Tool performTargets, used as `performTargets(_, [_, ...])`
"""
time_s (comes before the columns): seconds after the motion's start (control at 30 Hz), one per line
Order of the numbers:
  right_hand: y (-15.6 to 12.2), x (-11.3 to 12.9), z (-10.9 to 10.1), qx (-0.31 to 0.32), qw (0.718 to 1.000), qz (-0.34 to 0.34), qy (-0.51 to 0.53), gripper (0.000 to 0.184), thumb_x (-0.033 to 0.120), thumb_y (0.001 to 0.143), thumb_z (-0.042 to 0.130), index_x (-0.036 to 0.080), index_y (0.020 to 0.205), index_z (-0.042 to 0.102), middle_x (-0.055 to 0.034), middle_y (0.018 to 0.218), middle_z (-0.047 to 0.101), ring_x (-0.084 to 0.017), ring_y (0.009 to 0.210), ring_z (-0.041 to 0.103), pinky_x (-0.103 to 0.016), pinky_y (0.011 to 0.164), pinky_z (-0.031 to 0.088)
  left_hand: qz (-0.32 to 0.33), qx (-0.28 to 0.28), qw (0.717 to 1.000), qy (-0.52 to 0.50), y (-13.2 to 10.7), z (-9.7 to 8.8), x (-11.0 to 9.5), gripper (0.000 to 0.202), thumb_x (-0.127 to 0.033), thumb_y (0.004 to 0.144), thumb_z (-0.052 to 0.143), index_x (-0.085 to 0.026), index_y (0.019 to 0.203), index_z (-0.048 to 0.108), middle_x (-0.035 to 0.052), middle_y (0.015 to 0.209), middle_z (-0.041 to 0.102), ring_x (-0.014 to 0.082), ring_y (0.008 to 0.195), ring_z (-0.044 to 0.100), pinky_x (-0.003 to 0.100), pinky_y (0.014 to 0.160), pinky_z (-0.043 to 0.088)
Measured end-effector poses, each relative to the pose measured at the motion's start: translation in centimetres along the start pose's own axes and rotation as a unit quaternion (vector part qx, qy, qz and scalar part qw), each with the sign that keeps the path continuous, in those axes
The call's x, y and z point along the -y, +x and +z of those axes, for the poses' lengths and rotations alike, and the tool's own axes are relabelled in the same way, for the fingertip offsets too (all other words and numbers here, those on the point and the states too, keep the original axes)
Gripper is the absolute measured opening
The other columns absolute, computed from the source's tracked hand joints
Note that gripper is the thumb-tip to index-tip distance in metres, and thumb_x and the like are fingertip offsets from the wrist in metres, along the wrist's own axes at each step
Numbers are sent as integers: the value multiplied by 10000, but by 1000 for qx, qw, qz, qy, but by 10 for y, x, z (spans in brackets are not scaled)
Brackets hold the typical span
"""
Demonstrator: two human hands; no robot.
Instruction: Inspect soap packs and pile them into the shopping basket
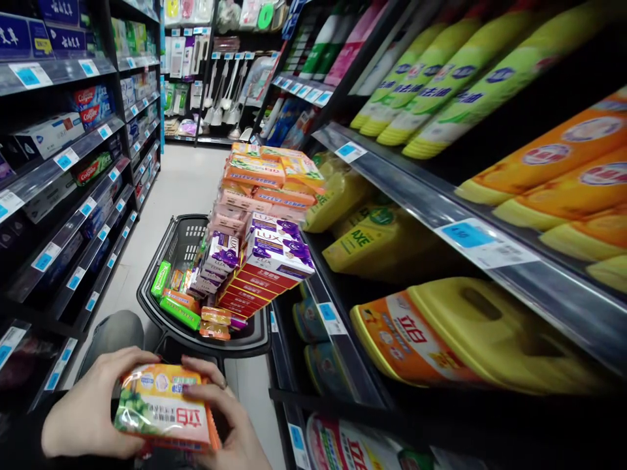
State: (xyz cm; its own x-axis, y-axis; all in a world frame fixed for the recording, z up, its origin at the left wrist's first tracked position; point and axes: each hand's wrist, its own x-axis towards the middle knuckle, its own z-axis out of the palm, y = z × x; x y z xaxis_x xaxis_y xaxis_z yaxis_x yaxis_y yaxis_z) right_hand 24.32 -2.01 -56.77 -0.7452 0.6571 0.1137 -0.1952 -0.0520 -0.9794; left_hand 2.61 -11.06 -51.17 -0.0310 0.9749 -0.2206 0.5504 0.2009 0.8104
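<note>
Both hands grip one orange-and-green wrapped pack of laundry soap (164, 408) low in the view. My left hand (85, 405) holds its left end, thumb along the near side. My right hand (228, 418) closes on the right end, with fingers over the top. Just beyond, a black shopping basket (183, 228) stands on the floor, with green and orange soap packs (180, 312) lying in it. Purple-and-white LUX soap boxes (279, 245) are piled on red boxes (249, 287) at its right side. Behind them rises a tall stack of orange soap packs (257, 171).
Shelves of toothpaste boxes (53, 134) line the left of the aisle. On the right, shelves hold yellow-green spray bottles (441, 78), orange bottles (553, 153) and a large yellow detergent jug (441, 333). A bent knee (115, 336) is beside the basket. Brushes (225, 91) hang at the far end.
</note>
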Motion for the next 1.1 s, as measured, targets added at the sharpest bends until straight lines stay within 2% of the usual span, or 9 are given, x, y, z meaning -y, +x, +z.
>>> performTargets(0.1, [-7,-3,3,-9,998,23,54,819,543,560,809,350,1293,497,-114,1447,332,-344,1265,462,-456,985,447,163,-42,979,113,-9,3,4,886,-269,575,809,-345,1343,373,35,1218,617,266,1109,582,353,961,481])
performTargets(0.2, [-12,-2,6,-71,997,31,27,734,476,560,836,337,1223,553,-107,1331,453,-314,1192,518,-428,949,474,276,-71,949,138,-12,5,11,752,-306,749,682,-306,1400,306,94,1168,633,273,1096,584,380,913,507])
performTargets(0.37, [-7,-6,4,-113,984,93,101,748,603,575,771,272,1207,545,-124,1266,564,-276,1053,609,-363,835,520,337,-97,935,60,-10,16,12,640,-317,831,621,-292,1389,308,123,1142,632,280,1096,581,424,900,523])
performTargets(0.5, [8,-28,15,-97,955,146,238,696,623,616,725,211,1153,564,-88,971,693,-223,818,670,-314,735,523,286,-222,932,7,-5,32,-2,745,-468,739,702,-323,1342,289,99,1045,656,275,974,643,405,805,573])
performTargets(0.6, [19,-41,33,-92,919,178,340,619,551,631,733,196,1120,598,-79,968,692,-208,825,662,-309,769,513,273,-275,916,106,1,39,-16,734,-530,733,663,-275,1320,303,94,935,683,271,846,679,379,708,571])
performTargets(0.7, [27,-41,51,-86,893,197,396,477,470,626,752,198,1009,668,-48,886,691,-185,789,641,-272,744,513,266,-287,897,206,7,37,-28,732,-490,707,658,-222,1292,307,106,912,701,274,787,686,360,668,543])
performTargets(0.8, [30,-34,60,-87,879,189,429,381,424,642,760,213,953,694,-19,795,678,-165,721,618,-249,702,512,241,-262,908,221,10,32,-36,782,-429,623,701,-227,1266,304,99,939,708,268,756,676,354,655,531])
performTargets(0.9, [28,-31,59,-82,873,183,444,368,409,700,738,209,1003,679,-37,878,692,-172,738,633,-275,736,516,184,-197,946,182,10,29,-38,820,-354,572,744,-264,1262,310,79,1034,682,291,910,662,375,761,538])
performTargets(1.1, [18,-48,47,-135,886,159,414,319,404,762,700,194,992,629,-44,909,694,-161,766,659,-275,757,524,52,-86,994,48,6,15,-25,745,-296,663,740,-342,1271,312,14,1276,559,231,1155,560,338,1000,450])
